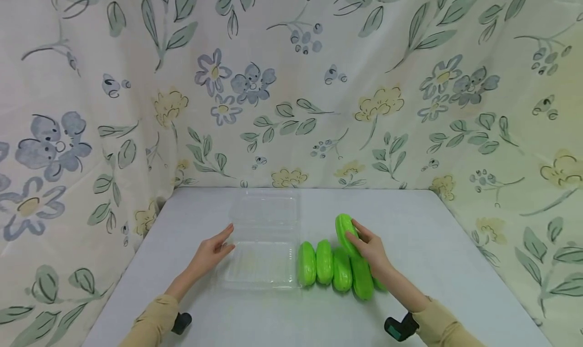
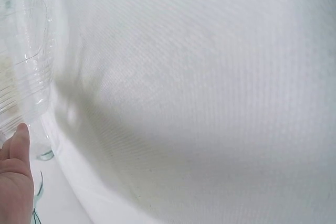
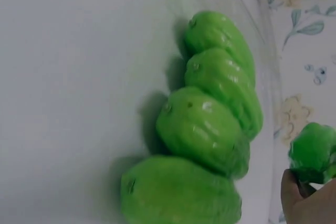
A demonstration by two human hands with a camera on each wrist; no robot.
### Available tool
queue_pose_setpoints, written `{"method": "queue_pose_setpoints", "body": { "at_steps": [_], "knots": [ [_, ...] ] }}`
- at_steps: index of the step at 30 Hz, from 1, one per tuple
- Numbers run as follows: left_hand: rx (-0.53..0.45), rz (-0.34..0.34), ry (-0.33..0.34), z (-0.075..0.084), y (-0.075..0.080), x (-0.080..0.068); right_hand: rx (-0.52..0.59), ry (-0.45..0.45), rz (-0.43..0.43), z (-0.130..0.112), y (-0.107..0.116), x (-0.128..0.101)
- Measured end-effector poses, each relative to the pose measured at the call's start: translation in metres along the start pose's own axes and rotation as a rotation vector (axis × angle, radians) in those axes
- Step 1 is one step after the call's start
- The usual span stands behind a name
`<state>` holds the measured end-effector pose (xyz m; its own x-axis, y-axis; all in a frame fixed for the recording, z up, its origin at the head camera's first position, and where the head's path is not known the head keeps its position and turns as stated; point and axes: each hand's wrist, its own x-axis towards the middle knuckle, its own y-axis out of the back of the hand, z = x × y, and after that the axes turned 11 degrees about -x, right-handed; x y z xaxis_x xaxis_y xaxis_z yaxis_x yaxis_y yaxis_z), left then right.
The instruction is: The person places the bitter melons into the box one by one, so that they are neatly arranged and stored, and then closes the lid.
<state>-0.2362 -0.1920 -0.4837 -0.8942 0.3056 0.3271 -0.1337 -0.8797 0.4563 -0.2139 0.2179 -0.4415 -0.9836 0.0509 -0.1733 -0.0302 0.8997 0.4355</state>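
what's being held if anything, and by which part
The right hand grips a green vegetable around its middle; the left hand, beside the clear container, holds nothing.

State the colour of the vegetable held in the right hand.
The held vegetable is bright green, shown best in the head view.

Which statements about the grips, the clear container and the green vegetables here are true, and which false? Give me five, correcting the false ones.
1. The right grip holds a green vegetable. True.
2. The left grip holds a vegetable too. False: it holds none and is at the left side of the clear container.
3. The clear container is closed. False: it lies open.
4. A row of green vegetables lies right of the clear container. True.
5. The tabletop is white. True.
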Motion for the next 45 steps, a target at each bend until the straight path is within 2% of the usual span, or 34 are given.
{"method": "queue_pose_setpoints", "body": {
  "at_steps": [2, 3, 9, 16, 20, 27, 42, 45],
  "knots": [
    [-0.011, -0.004, -0.004, 0.002, 0.001, -0.001, 0.022, 0.01, -0.008, -0.002, -0.007, 0.001],
    [-0.019, -0.005, -0.001, 0.007, 0.001, -0.001, 0.026, 0.012, -0.01, -0.002, -0.01, 0.002],
    [-0.002, -0.003, -0.008, 0.005, 0.0, -0.001, 0.045, 0.024, -0.018, -0.014, -0.03, 0.005],
    [0.01, 0.018, 0.003, -0.029, -0.004, 0.002, 0.065, 0.034, -0.018, -0.027, -0.056, 0.007],
    [0.02, 0.018, 0.0, -0.038, -0.005, 0.002, 0.094, 0.036, -0.037, -0.031, -0.073, 0.005],
    [0.052, 0.031, -0.021, -0.038, -0.005, 0.002, 0.131, 0.045, -0.071, -0.034, -0.094, 0.001],
    [0.025, 0.024, 0.009, -0.039, -0.007, 0.002, 0.151, 0.069, -0.112, -0.042, -0.132, 0.008],
    [0.021, 0.024, -0.002, -0.038, -0.007, 0.002, 0.155, 0.061, -0.116, -0.042, -0.139, 0.008]
  ]
}}
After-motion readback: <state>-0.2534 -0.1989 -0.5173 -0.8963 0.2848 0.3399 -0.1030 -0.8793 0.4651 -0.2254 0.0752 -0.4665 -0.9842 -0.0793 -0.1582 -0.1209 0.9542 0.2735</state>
